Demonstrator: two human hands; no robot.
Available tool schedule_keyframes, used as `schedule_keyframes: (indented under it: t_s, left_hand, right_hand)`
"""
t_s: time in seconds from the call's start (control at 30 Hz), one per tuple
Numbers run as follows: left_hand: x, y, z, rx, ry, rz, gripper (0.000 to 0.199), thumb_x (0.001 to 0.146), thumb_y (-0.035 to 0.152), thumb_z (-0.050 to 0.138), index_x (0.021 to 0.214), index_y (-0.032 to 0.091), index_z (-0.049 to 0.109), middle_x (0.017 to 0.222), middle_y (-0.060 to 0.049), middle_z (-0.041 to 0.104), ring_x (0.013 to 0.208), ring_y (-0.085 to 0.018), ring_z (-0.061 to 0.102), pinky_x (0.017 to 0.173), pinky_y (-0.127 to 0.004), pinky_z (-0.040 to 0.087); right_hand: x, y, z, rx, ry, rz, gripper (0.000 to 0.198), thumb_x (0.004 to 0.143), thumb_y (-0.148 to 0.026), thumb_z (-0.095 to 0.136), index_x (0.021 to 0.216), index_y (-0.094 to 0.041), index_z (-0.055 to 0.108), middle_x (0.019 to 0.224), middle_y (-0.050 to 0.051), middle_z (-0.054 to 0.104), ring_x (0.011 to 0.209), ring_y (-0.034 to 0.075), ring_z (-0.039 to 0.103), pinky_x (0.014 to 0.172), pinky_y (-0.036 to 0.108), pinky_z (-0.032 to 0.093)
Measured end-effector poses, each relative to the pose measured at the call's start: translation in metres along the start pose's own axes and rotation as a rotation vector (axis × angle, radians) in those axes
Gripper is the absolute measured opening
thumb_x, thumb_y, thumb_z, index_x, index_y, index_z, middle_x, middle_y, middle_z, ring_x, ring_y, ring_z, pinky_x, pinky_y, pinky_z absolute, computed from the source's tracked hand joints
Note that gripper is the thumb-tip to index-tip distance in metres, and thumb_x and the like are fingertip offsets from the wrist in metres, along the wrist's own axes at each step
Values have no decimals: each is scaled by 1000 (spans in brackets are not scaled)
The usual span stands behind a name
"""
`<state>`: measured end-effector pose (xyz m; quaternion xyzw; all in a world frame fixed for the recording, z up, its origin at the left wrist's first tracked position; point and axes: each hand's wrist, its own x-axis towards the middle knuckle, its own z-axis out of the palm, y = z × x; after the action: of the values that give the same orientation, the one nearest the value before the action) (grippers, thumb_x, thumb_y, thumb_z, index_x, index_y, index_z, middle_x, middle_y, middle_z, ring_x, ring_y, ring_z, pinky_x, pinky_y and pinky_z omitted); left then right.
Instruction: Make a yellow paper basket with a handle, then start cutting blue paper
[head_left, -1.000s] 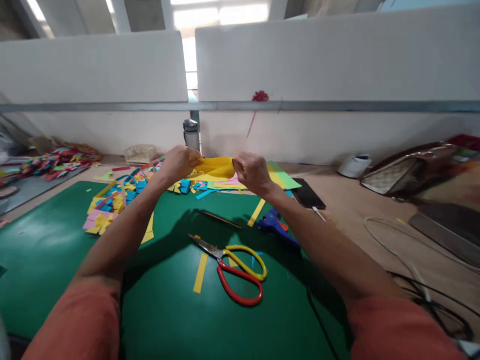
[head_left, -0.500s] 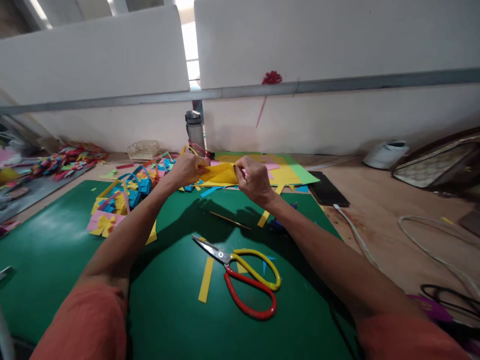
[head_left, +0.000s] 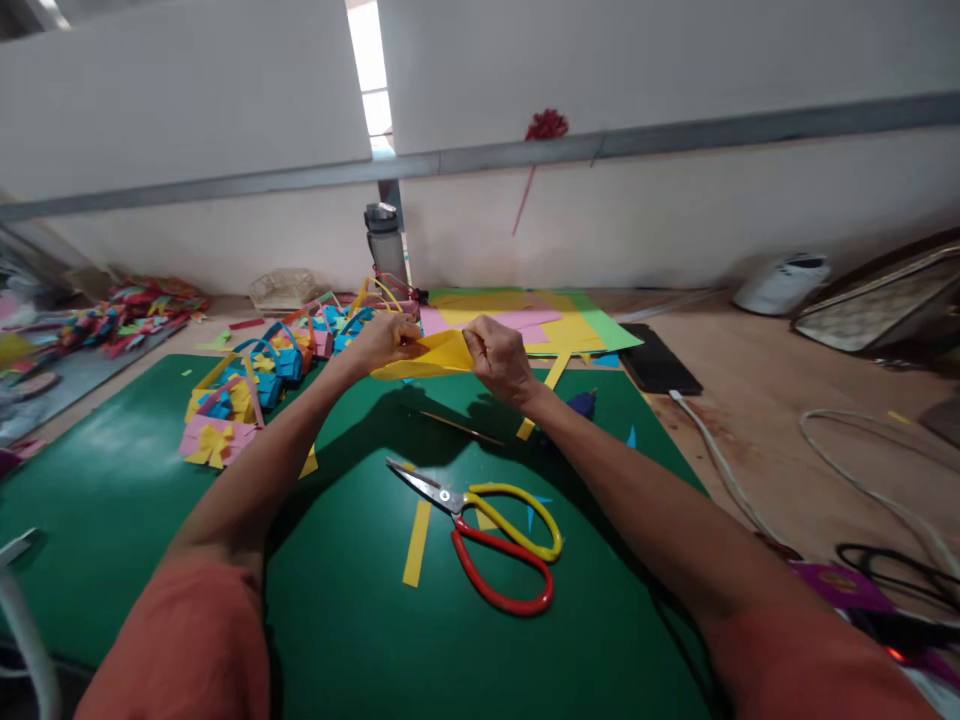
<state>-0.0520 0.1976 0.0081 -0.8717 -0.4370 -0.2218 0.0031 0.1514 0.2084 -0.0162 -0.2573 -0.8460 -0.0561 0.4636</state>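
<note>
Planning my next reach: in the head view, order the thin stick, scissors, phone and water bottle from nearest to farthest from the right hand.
From the right hand:
1. Thin stick, just below it on the mat.
2. Scissors, toward the person.
3. Phone to the right and water bottle behind left: too close to rank.

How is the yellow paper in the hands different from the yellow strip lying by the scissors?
The yellow paper is a wide folded sheet; the yellow strip is thin and narrow. The paper is held up off the green mat by the left hand and right hand; the strip lies flat on the mat. Both are yellow.
</note>
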Motion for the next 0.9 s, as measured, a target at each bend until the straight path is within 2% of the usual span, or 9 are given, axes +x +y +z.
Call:
schedule_keyframes:
  t_s: [0.13,0.33,0.57,0.7,0.77,0.9]
  left_hand:
    - [2,-5,1,-85,-74,-10,33,71,24,51,44,17,33,48,5,32,46,-7,29,46,-23,21]
    - [2,20,-21,-136,-134,75,34,70,29,45,46,19,23,51,4,28,50,-8,26,49,-24,20]
    - [3,55,-19,-144,-237,181,23,62,17,45,45,17,30,49,4,30,47,-7,27,47,-23,19]
    - [-10,80,-19,-93,-287,235,30,71,19,48,44,15,34,49,4,32,48,-7,28,48,-23,20]
    - [-20,94,-20,-32,-298,236,31,76,21,48,46,14,42,52,3,38,48,-7,31,48,-23,21]
    - [-36,114,-23,153,-321,150,22,76,22,53,55,14,57,64,-2,54,53,-9,41,49,-24,21]
  right_hand:
    - [-3,-8,4,20,-32,51,23,88,-26,34,66,-22,37,62,1,46,56,14,42,55,27,31]
    - [-1,-27,-25,-13,12,126,25,88,-30,35,64,-24,31,59,0,42,56,13,40,55,27,30]
    - [-27,-68,-59,-62,75,213,26,88,-25,37,63,-23,31,56,-2,41,52,12,39,52,26,29]
    - [-49,-83,-77,-54,72,227,25,88,-23,39,63,-22,36,56,-1,43,52,12,41,51,26,30]
    - [-60,-85,-81,-31,69,238,24,88,-22,39,64,-22,39,58,-1,46,53,12,44,50,25,32]
    - [-77,-85,-76,30,56,243,23,89,-24,40,66,-21,43,59,-1,50,52,11,47,49,23,33]
